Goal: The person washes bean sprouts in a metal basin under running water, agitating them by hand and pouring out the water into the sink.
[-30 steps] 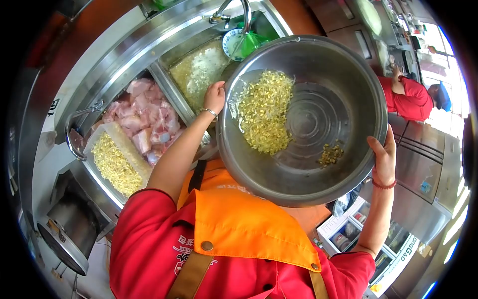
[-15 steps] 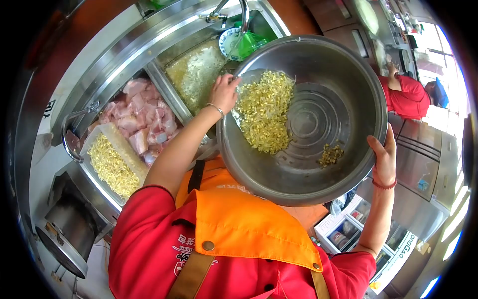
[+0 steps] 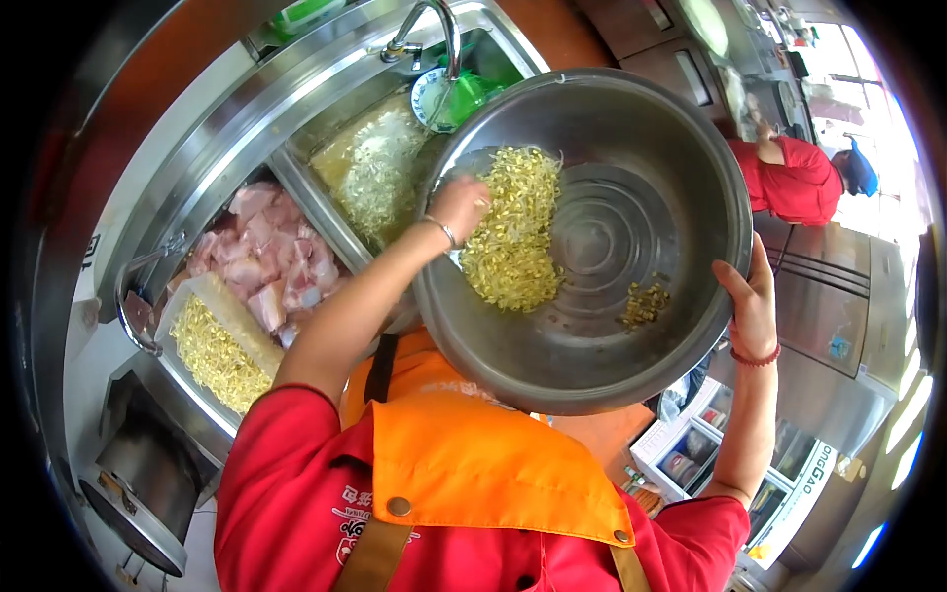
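Observation:
A large metal basin [image 3: 646,360], tilted over the edge of the sink, is held at its right rim by my right hand [image 3: 752,301], thumb inside. Yellow bean sprouts [image 3: 515,232] lie heaped along its left inner side. A small clump of brownish bits [image 3: 645,304] sits apart at the lower right of the basin floor. My left hand [image 3: 462,205] is over the basin's left rim, beside the sprouts. Its fingers are curled and slightly blurred; whatever they hold, if anything, is hidden.
Cloudy water fills one sink basin [image 3: 340,158] under the tap [image 3: 452,44], near a patterned bowl [image 3: 431,99] and green plastic [image 3: 475,97]. Raw meat pieces [image 3: 261,247] and a container of sprouts [image 3: 212,355] occupy the other. A person in red [image 3: 799,183] stands at the right.
My left hand has gone from the basin's rim inward to the sprouts, its fingers curling. My right hand keeps its hold. The view has shifted slightly.

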### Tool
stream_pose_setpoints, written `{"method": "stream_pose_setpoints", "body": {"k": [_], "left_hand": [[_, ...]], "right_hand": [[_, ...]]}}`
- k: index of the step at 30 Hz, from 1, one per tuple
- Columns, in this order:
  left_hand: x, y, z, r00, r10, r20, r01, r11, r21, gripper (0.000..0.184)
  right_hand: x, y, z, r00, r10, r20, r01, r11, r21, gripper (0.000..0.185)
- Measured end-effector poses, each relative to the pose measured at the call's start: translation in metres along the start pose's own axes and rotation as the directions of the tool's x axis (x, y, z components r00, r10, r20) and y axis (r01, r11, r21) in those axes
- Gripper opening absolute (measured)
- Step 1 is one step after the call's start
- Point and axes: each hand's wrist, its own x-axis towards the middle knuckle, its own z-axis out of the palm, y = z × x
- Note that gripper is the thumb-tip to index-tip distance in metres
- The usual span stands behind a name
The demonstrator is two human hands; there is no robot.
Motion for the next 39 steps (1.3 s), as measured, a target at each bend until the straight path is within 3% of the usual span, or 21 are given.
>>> {"method": "stream_pose_setpoints", "body": {"k": [2,4,5,6,7,8,9,10,12,14,19,22,28,31,39], "left_hand": [[-0.019,0.031,0.018,0.986,0.161,0.038,-0.143,0.943,-0.301,0.033],[-0.036,0.065,0.003,0.938,0.262,0.225,-0.152,0.898,-0.412,0.04],[-0.041,0.061,0.008,0.969,0.242,0.043,-0.215,0.918,-0.333,0.038],[-0.037,0.04,0.019,0.955,0.182,-0.235,-0.238,0.942,-0.238,0.036],[-0.032,0.016,0.024,0.856,0.135,-0.499,-0.233,0.963,-0.137,0.035],[-0.033,0.005,0.005,0.82,-0.034,-0.572,-0.088,0.979,-0.185,0.031],[-0.023,-0.035,0.024,0.782,-0.266,-0.563,0.068,0.935,-0.348,0.031],[-0.015,-0.08,0.044,0.756,-0.349,-0.554,0.086,0.892,-0.444,0.034],[-0.019,-0.087,0.035,0.791,-0.428,-0.438,0.144,0.825,-0.547,0.033],[-0.024,-0.089,0.028,0.848,-0.431,-0.31,0.19,0.791,-0.581,0.032],[-0.035,-0.08,0.021,0.857,-0.257,-0.447,0.124,0.944,-0.306,0.035],[-0.042,-0.075,0.017,0.888,-0.306,-0.342,0.15,0.898,-0.414,0.036],[-0.036,-0.089,0.027,0.889,-0.29,-0.355,0.149,0.915,-0.375,0.05],[-0.034,-0.081,0.018,0.898,-0.336,-0.284,0.181,0.87,-0.458,0.055],[-0.033,-0.078,0.012,0.901,-0.169,-0.4,0.069,0.965,-0.253,0.046]], "right_hand": [[0.0,-0.002,0.003,1.0,0.001,-0.006,-0.002,1.0,-0.007,0.047],[0.0,-0.004,0.006,1.0,0.01,-0.01,-0.01,1.0,-0.013,0.047],[0.0,-0.004,0.005,1.0,0.006,-0.003,-0.006,1.0,-0.022,0.047],[0.0,-0.003,0.003,1.0,-0.001,0.002,0.001,1.0,-0.029,0.047],[0.001,-0.002,0.002,1.0,-0.01,0.007,0.01,0.999,-0.038,0.047],[0.001,-0.002,0.001,1.0,-0.01,0.004,0.01,0.999,-0.032,0.047],[0.001,-0.001,0.001,1.0,-0.009,0.001,0.009,1.0,-0.025,0.047],[0.001,0.0,0.0,1.0,-0.008,-0.001,0.008,1.0,-0.018,0.047],[0.002,0.0,0.001,1.0,-0.018,0.001,0.018,0.999,-0.028,0.047],[0.002,0.0,0.002,1.0,-0.022,0.002,0.022,0.999,-0.033,0.046],[-0.001,-0.002,0.003,1.0,-0.022,-0.001,0.022,0.998,-0.051,0.046],[-0.004,-0.01,0.01,1.0,-0.017,-0.003,0.017,0.999,-0.048,0.045],[-0.003,-0.01,0.01,1.0,-0.026,-0.012,0.025,0.998,-0.064,0.045],[-0.004,-0.011,0.011,1.0,-0.012,-0.013,0.012,0.999,-0.045,0.046],[-0.004,-0.011,0.007,1.0,-0.017,0.01,0.018,0.997,-0.07,0.045]]}}
